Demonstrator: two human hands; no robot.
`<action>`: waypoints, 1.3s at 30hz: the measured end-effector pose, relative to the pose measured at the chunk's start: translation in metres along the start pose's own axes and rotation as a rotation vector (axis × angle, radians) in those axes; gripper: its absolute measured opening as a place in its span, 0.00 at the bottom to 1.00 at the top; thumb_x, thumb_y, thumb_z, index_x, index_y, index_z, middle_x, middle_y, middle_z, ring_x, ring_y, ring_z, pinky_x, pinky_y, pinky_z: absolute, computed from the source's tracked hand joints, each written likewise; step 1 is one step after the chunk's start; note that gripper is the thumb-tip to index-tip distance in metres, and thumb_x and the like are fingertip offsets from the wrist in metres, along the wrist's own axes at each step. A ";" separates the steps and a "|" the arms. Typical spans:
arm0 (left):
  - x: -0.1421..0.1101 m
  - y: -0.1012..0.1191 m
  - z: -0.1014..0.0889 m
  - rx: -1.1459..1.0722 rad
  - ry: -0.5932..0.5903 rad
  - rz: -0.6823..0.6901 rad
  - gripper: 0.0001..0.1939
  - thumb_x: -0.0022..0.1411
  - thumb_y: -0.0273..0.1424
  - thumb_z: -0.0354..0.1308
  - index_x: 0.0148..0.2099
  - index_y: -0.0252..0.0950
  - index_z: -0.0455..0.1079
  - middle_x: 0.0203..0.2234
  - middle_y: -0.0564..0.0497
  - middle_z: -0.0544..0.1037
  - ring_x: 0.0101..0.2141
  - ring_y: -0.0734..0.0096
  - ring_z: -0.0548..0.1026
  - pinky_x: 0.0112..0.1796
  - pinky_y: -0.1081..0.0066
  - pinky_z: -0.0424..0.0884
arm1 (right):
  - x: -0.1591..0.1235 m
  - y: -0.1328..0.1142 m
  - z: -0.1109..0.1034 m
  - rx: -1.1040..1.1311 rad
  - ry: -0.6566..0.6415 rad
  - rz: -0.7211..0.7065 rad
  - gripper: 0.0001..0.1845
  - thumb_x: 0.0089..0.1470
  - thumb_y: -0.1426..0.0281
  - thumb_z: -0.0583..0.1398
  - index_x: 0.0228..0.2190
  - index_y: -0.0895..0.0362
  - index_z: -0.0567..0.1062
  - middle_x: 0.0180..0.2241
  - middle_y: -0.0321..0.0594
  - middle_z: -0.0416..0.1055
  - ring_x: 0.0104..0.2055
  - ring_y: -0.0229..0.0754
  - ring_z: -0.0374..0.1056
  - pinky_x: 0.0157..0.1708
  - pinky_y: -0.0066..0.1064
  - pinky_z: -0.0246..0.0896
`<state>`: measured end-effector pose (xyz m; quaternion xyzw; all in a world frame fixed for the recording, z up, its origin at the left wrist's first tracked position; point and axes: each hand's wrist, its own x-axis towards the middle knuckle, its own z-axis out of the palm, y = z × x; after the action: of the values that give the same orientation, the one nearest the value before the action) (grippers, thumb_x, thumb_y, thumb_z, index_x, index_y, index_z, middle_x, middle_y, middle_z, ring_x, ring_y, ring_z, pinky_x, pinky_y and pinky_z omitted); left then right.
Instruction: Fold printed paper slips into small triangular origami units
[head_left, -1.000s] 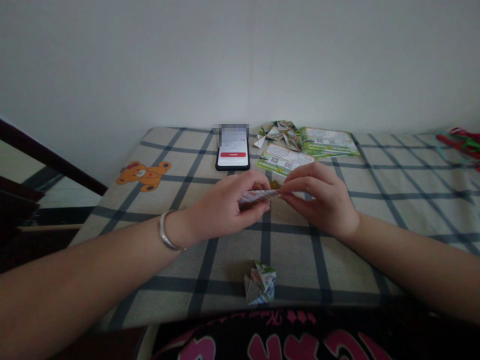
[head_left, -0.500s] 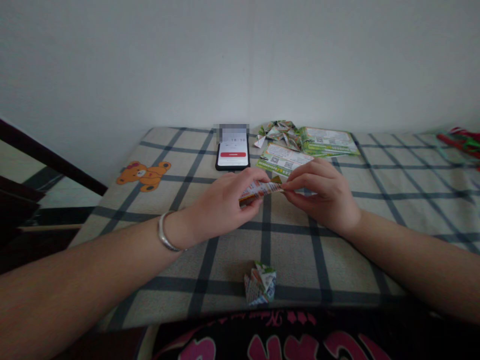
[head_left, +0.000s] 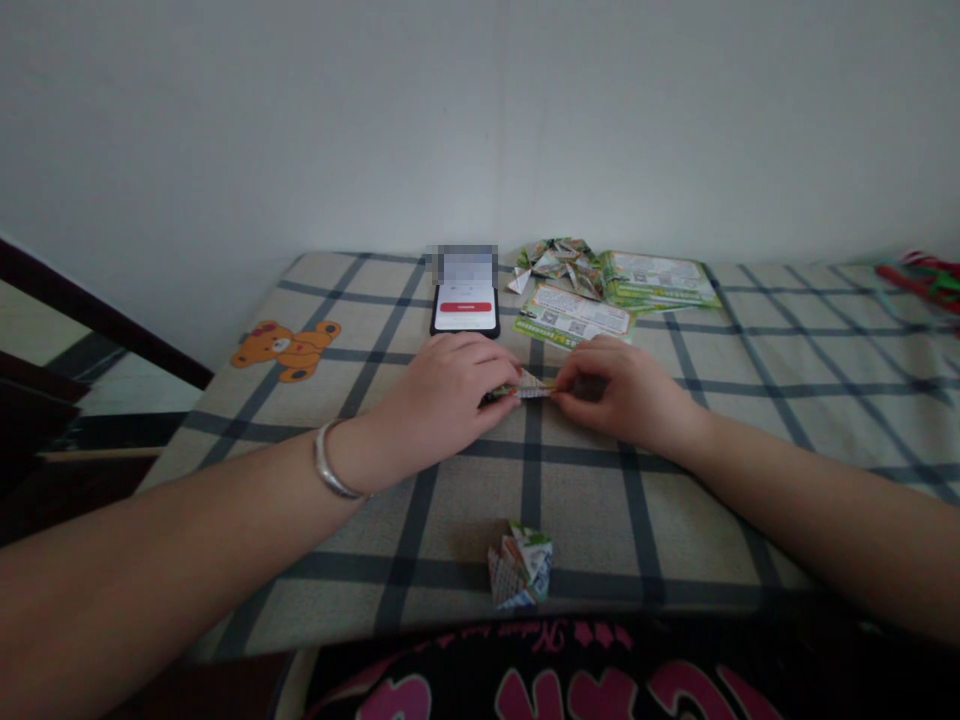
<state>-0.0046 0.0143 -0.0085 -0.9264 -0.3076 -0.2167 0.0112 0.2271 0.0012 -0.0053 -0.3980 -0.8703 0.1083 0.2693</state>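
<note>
A small folded piece of printed paper (head_left: 533,386) spans the gap between my two hands, just above or on the tablecloth. My left hand (head_left: 466,385), with a silver bangle at the wrist, pinches its left end, and much of the paper there is hidden by the fingers. The thumb and fingertips of my right hand (head_left: 619,392) are closed on its pointed right tip. Nearer to me, a finished-looking folded paper piece (head_left: 521,567) with white, green and orange print stands by the table's front edge.
A phone (head_left: 466,303) with a lit screen lies beyond my left hand. To its right are a heap of folded paper pieces (head_left: 559,265), a single printed sheet (head_left: 574,316) and a stack of printed sheets (head_left: 660,282). A bear picture (head_left: 287,350) is at the left on the checked tablecloth (head_left: 360,560).
The folded paper has come down slightly and looks flatter, with less of it showing. My left hand has closed further over it, and my right hand has shifted a little left and down.
</note>
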 end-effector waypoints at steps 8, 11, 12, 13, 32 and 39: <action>0.001 0.006 -0.003 0.122 -0.052 0.047 0.06 0.63 0.31 0.57 0.36 0.35 0.72 0.30 0.51 0.75 0.35 0.64 0.72 0.35 0.66 0.66 | 0.001 -0.001 0.001 -0.140 -0.068 -0.068 0.03 0.51 0.72 0.61 0.30 0.56 0.77 0.29 0.37 0.73 0.34 0.40 0.65 0.35 0.32 0.58; 0.001 0.005 -0.003 0.083 -0.062 0.052 0.06 0.64 0.30 0.57 0.36 0.34 0.72 0.31 0.50 0.75 0.35 0.66 0.73 0.36 0.67 0.67 | 0.002 -0.002 0.002 -0.199 -0.079 -0.070 0.05 0.54 0.69 0.60 0.31 0.55 0.78 0.30 0.38 0.74 0.35 0.41 0.66 0.37 0.33 0.57; 0.001 0.005 -0.002 0.065 -0.067 0.043 0.06 0.65 0.31 0.56 0.37 0.34 0.72 0.32 0.50 0.75 0.35 0.66 0.73 0.36 0.67 0.67 | 0.002 -0.002 0.002 -0.206 -0.080 -0.062 0.06 0.55 0.69 0.60 0.31 0.56 0.78 0.30 0.38 0.74 0.35 0.41 0.66 0.37 0.33 0.57; 0.001 0.004 -0.001 0.042 -0.071 0.032 0.06 0.65 0.31 0.56 0.37 0.34 0.72 0.32 0.50 0.75 0.35 0.66 0.73 0.37 0.67 0.67 | 0.003 -0.002 0.002 -0.206 -0.078 -0.051 0.06 0.55 0.69 0.60 0.30 0.56 0.78 0.29 0.37 0.74 0.34 0.41 0.66 0.37 0.33 0.56; 0.001 0.000 0.003 -0.087 -0.078 -0.029 0.06 0.65 0.31 0.56 0.39 0.34 0.72 0.34 0.49 0.75 0.38 0.66 0.73 0.40 0.66 0.69 | 0.007 0.001 0.007 -0.215 -0.099 0.085 0.11 0.53 0.64 0.61 0.23 0.56 0.73 0.21 0.34 0.69 0.26 0.36 0.62 0.29 0.31 0.50; 0.002 0.000 0.002 -0.100 -0.084 -0.027 0.06 0.65 0.30 0.56 0.39 0.34 0.72 0.33 0.49 0.75 0.37 0.66 0.73 0.39 0.67 0.69 | 0.005 -0.007 0.005 -0.289 -0.116 0.090 0.11 0.54 0.64 0.59 0.24 0.56 0.71 0.23 0.35 0.69 0.28 0.38 0.62 0.32 0.32 0.51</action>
<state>-0.0024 0.0158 -0.0099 -0.9298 -0.3092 -0.1930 -0.0509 0.2169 0.0008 -0.0048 -0.4644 -0.8721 0.0168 0.1534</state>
